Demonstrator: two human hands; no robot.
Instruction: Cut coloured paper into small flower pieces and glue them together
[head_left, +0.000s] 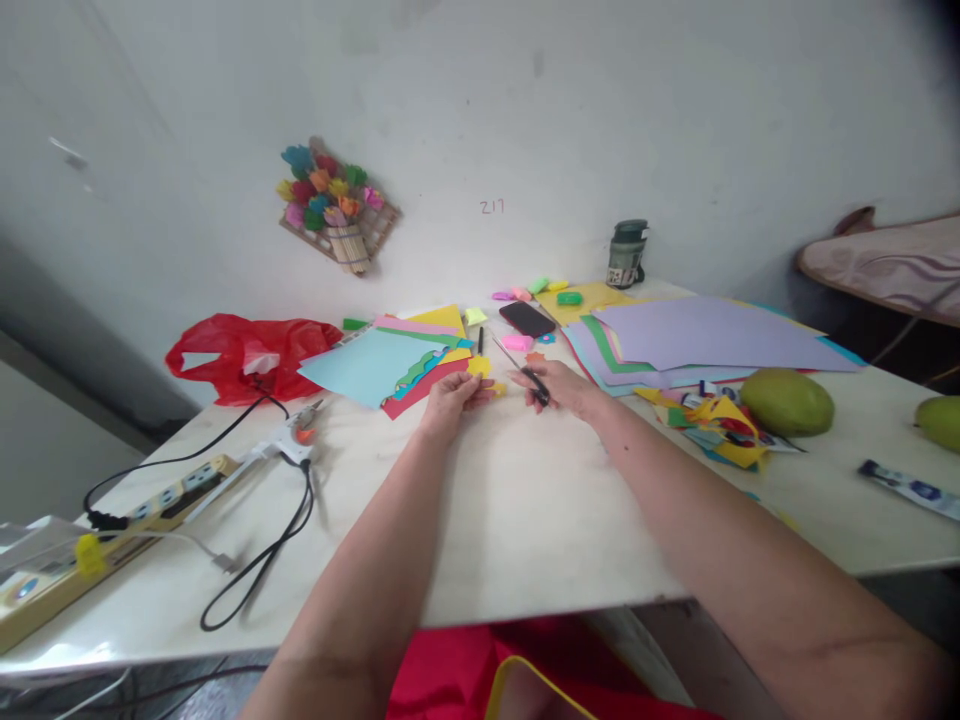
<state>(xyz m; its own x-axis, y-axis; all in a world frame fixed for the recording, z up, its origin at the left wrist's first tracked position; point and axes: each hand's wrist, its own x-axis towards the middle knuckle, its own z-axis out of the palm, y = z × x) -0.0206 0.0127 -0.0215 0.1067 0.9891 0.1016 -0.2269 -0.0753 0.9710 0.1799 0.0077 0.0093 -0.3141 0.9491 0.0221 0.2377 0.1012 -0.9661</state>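
Observation:
My left hand pinches a small yellow paper cut-out just above the white table. Close to its right, my right hand is closed round the black handles of a pair of scissors, whose blades point up and left toward the yellow piece. A loose orange paper flower lies just behind the scissors.
Coloured paper sheets lie fanned at back centre and back right. A black phone, a red plastic bag, a glue gun with cables, a power strip, paper scraps and two green mangoes surround the hands.

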